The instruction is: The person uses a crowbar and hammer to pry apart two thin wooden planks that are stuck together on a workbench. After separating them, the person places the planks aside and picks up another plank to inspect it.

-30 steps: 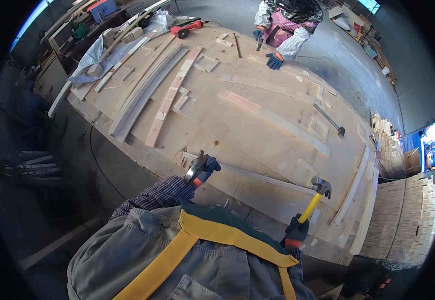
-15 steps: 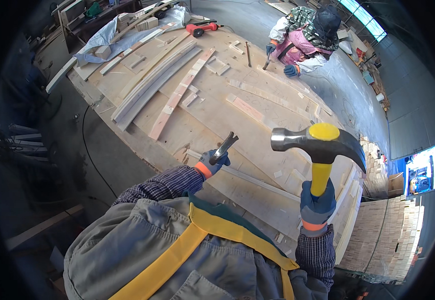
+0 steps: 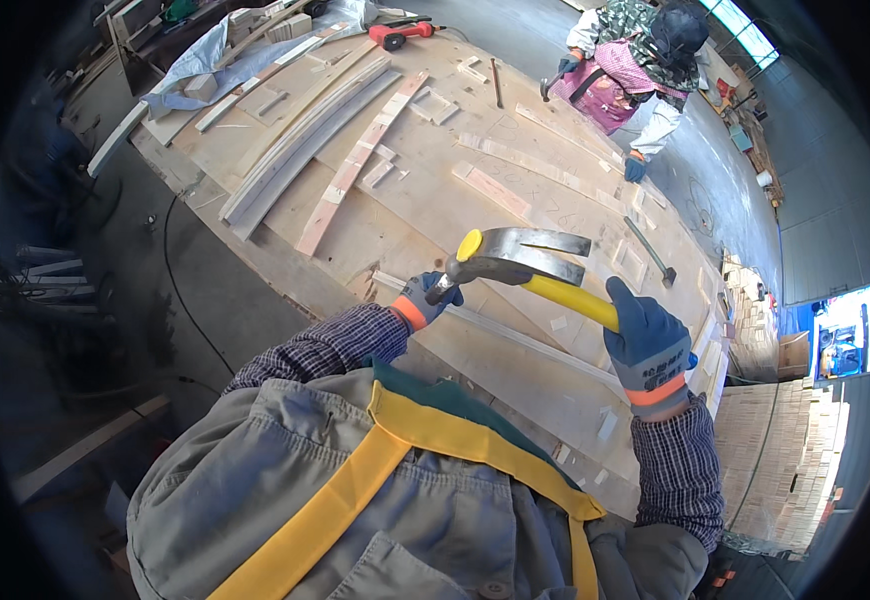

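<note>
My right hand (image 3: 647, 345) is closed around the yellow handle of a claw hammer (image 3: 520, 256). The hammer lies nearly level, its claw toward the right and its striking end at my left hand (image 3: 423, 300). That hand, in a blue-grey glove with an orange cuff, is closed on a short metal pry bar (image 3: 442, 290). Most of the bar is hidden behind the hammer head, so I cannot tell whether the two touch. Under both hands spreads a wooden worktable (image 3: 355, 240), and a long thin wood strip (image 3: 525, 348) runs beneath the hammer.
Pale wood strips (image 3: 300, 150) and a pinkish board (image 3: 365, 160) lie at the left. A red power tool (image 3: 395, 36) sits at the far edge. Another hammer (image 3: 652, 253) rests on the right. Across the table a co-worker (image 3: 625, 70) holds a hammer. Stacked wood (image 3: 780, 465) stands at the right.
My right hand has swung the hammer down and left, from upright to nearly level over the pry bar. My left hand stays in place. The co-worker's hands have moved apart.
</note>
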`<state>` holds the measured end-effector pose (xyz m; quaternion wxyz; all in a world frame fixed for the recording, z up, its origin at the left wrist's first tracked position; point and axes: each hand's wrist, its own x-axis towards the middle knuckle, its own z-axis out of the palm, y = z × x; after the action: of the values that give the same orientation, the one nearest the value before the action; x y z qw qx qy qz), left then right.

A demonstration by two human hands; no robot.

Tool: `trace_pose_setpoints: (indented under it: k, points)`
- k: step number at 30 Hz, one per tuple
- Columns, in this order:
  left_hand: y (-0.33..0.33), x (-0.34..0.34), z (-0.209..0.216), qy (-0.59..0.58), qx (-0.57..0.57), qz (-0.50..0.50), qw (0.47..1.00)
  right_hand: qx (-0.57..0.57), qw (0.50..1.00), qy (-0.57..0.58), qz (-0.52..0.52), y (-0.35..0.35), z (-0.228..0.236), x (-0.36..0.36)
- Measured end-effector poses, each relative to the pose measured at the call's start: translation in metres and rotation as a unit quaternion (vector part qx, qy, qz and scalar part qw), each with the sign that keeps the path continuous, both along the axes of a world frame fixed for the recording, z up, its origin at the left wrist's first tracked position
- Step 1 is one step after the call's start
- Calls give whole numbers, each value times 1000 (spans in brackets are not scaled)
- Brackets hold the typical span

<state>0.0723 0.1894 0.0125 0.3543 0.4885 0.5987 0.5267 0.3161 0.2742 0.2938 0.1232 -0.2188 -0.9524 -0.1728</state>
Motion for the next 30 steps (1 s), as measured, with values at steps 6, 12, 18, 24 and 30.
trace_pose_setpoints:
  k: [6, 12, 18, 24, 30]
  points:
    - [4, 1, -6, -112, -78, 29, 990, 16, 980, 198, 25, 11, 1, -1]
    - [4, -4, -1, -77, -89, -6, 993, 10, 997, 63, 31, 17, -5, -7]
    - [3, -4, -1, -71, -114, -6, 991, -37, 963, 266, -4, 23, -2, -4]
    - [0, -4, -7, -64, -20, -22, 998, -34, 996, 76, 35, 12, -4, -12]
    - [9, -1, -32, -72, -14, 28, 997, -17, 947, 319, 43, 19, 7, -12]
